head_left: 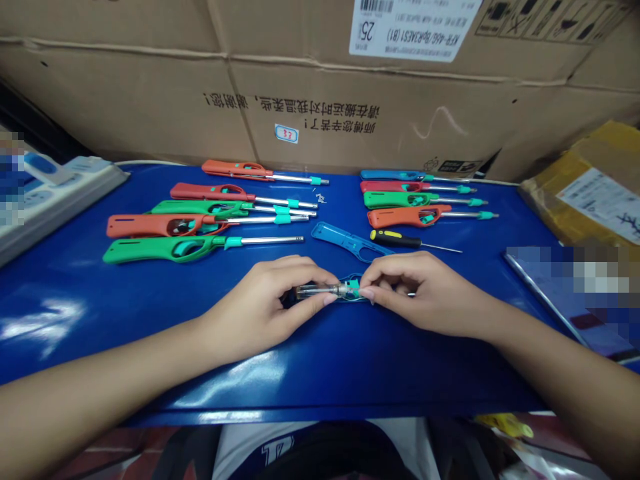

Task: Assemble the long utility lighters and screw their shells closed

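My left hand (pixel 287 293) pinches a clear fuel tank (pixel 315 291) of an opened gas lighter between thumb and fingers, low over the blue table. At the tank's right end sits a teal trigger piece (pixel 353 287), within a blue shell that my fingers partly cover. My right hand (pixel 417 287) has thumb and forefinger closed at this teal piece; a thin metal end shows beneath its fingers. Just beyond my hands lie a loose blue half shell (pixel 345 240) and a black and yellow screwdriver (pixel 400 239).
Several lighters, such as a green one (pixel 140 249), lie in a stack at left. More, including an orange one (pixel 407 215), lie at right. Small screws (pixel 321 198) rest near a cardboard box (pixel 310 87). A power strip (pixel 65 193) borders the left side.
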Available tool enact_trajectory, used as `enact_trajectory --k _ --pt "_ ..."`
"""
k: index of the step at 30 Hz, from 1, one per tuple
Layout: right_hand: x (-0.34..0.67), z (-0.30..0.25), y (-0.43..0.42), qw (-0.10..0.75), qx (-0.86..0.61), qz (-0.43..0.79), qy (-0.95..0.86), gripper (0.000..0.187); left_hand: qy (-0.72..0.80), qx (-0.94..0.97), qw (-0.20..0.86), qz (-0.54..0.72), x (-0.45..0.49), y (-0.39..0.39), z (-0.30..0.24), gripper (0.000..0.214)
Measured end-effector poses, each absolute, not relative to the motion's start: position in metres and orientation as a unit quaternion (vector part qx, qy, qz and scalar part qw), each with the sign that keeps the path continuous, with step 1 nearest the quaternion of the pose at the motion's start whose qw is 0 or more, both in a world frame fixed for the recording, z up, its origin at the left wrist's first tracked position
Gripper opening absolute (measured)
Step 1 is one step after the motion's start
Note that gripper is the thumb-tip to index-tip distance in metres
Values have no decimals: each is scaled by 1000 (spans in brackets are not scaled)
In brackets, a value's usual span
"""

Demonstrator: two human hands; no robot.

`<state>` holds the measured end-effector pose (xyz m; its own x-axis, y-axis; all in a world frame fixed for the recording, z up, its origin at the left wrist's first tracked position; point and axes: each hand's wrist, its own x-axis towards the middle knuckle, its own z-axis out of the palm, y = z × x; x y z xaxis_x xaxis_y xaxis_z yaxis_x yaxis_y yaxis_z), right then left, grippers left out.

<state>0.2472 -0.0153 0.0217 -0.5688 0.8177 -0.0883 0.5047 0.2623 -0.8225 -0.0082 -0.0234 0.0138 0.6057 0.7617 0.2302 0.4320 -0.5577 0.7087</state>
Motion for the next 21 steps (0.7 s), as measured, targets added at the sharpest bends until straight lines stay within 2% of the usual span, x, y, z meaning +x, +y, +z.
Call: enact_trajectory --k 21 --pt "247 22 -16 186 -421 420 -782 16 341 849 306 261 -8 -23 12 20"
